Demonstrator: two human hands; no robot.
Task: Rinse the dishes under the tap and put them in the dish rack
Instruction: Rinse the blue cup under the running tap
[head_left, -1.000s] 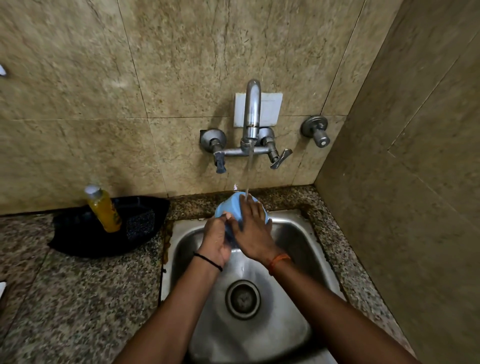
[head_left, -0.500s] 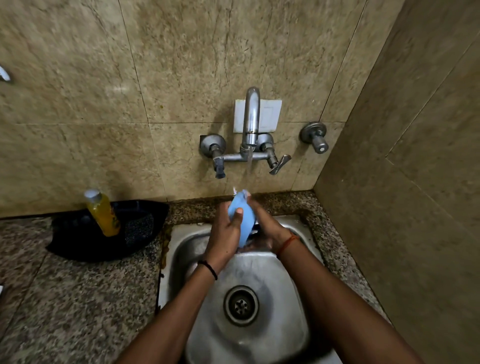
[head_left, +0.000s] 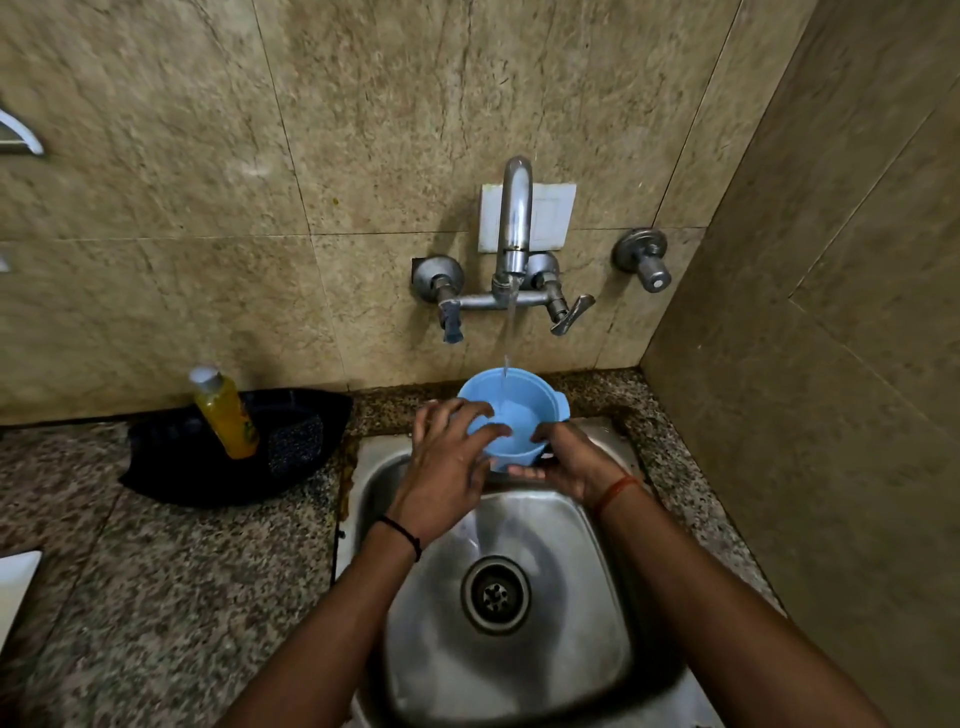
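A light blue plastic bowl is held upright over the back of the steel sink, its mouth facing up under the running tap. A thin stream of water falls into it. My left hand grips the bowl's left rim, thumb over the edge. My right hand cups the bowl from below and the right. No dish rack is visible.
A yellow dish-soap bottle and a dark scrubber rest in a black tray on the granite counter left of the sink. A white object pokes in at the left edge. Tiled walls close in behind and to the right.
The bowl went from upside down under the stream, through an edge-on tilt, to mouth up now. Both hands shifted their hold around it. Water now runs into it.
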